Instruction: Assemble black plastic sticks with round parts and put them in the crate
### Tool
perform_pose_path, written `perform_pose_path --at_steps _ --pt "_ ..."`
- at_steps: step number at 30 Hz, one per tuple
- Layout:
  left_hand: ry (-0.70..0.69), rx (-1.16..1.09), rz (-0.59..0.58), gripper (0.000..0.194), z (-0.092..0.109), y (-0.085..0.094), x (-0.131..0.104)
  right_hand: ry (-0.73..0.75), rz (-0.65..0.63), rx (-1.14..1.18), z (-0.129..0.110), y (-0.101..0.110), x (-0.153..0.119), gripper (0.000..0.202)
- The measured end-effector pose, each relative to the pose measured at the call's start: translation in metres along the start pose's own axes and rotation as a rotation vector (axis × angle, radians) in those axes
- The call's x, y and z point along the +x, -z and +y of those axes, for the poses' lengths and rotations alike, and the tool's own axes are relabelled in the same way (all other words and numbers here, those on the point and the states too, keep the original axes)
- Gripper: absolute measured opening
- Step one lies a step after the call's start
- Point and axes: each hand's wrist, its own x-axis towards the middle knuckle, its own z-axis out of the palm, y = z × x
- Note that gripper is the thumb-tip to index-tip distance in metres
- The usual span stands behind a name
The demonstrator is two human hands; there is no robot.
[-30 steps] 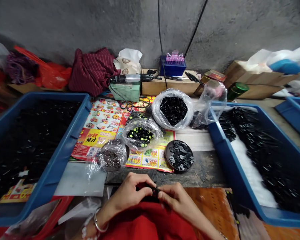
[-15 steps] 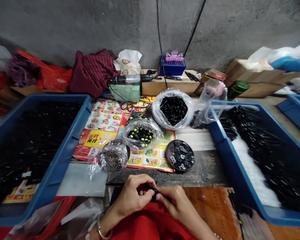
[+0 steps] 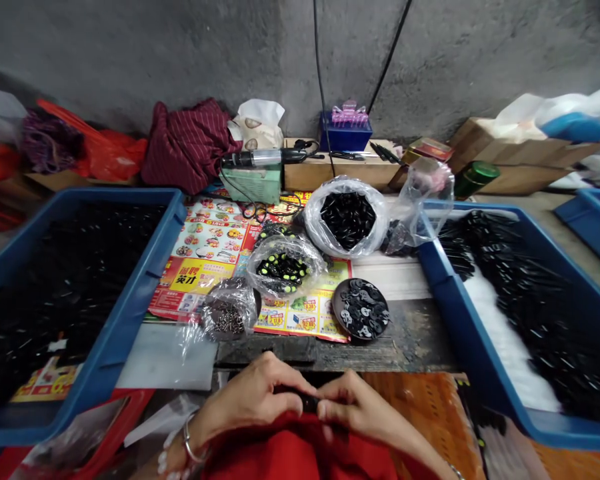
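My left hand (image 3: 263, 390) is closed around a small black plastic piece (image 3: 309, 403), low in the middle above the red cloth on my lap. From the other side my right hand (image 3: 349, 400) pinches the same piece between thumb and fingers. Most of it is hidden by the fingers, so its exact kind does not show. Just beyond the hands lie a bag of small metal parts (image 3: 229, 316), a bag of black parts with yellow-green ends (image 3: 286, 272), and a round dish of flat black and grey pieces (image 3: 363, 310).
A blue bin (image 3: 111, 320) of black parts stands at left, another blue bin (image 3: 447, 313) at right. Farther back are a plastic bag of glossy black parts (image 3: 349, 220) and an electric screwdriver (image 3: 260, 157) on a green box (image 3: 253, 184). Two cables hang by the wall.
Both hands have turned around the black piece; the left arm has swung outward and the fingers have shifted grip. The bins, bags and dish stay in place.
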Motion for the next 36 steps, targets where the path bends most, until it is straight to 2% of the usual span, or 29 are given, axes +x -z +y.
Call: perform_pose_path --at_steps 2,6,8,12,16,19,22,27,33,36 --pt "-0.058 0.031 -0.015 0.034 -0.003 -0.004 -0.001 -0.010 -0.030 0.052 0.004 -0.002 0.000 0.062" --pt "-0.143 0.106 0.157 0.028 -0.007 -0.014 0.002 0.041 0.115 0.083 0.011 -0.005 0.001 0.063" --pt "-0.151 0.085 0.148 0.027 -0.006 -0.014 0.004 0.030 0.105 0.106 0.012 -0.006 0.002 0.061" --pt "-0.129 0.026 0.073 0.025 -0.003 -0.005 0.003 -0.015 0.047 0.186 0.012 -0.006 0.002 0.056" --pt "-0.058 0.000 0.136 0.024 -0.003 -0.003 0.002 -0.048 0.075 0.240 0.011 -0.004 0.003 0.054" --pt "0.011 0.027 0.219 0.021 -0.005 -0.007 0.002 -0.058 0.092 0.226 0.008 -0.002 0.003 0.053" --pt "0.041 0.094 0.238 0.013 -0.006 -0.011 0.001 -0.060 0.099 0.223 0.002 -0.001 0.003 0.053" --pt "0.001 0.192 0.215 0.008 -0.005 -0.019 0.000 -0.037 0.094 0.243 -0.001 0.000 0.005 0.046" --pt "0.000 0.178 0.294 0.011 -0.002 -0.031 0.000 -0.063 0.218 0.292 0.006 -0.007 0.008 0.040" --pt "0.004 0.162 0.300 0.010 -0.003 -0.032 0.000 -0.060 0.213 0.369 0.008 -0.012 0.009 0.041"
